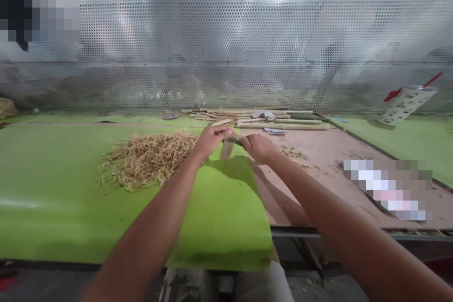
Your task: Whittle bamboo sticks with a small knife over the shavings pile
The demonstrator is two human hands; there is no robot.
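Observation:
My right hand (261,147) is closed around a short dark tool that looks like a knife (235,141), its blade pointing left. Close beside it, my left hand (211,140) has its fingers pinched together near the blade, and what they hold is too small to tell. Below the blade is a small pale wooden block (227,151) at the edge of the green sheet (226,217). To the left of my left hand lies a loose heap of thin tan shavings (152,158). A few more shavings (295,155) are scattered right of my right hand.
Behind my hands, several bamboo sticks (283,126) lie along the foot of a perforated metal screen (219,33). A crumpled pale cloth or paper (264,114) rests on them. A patterned tumbler (406,106) with a red straw stands at the right. A blurred-out flat object lies on the brown board (318,188).

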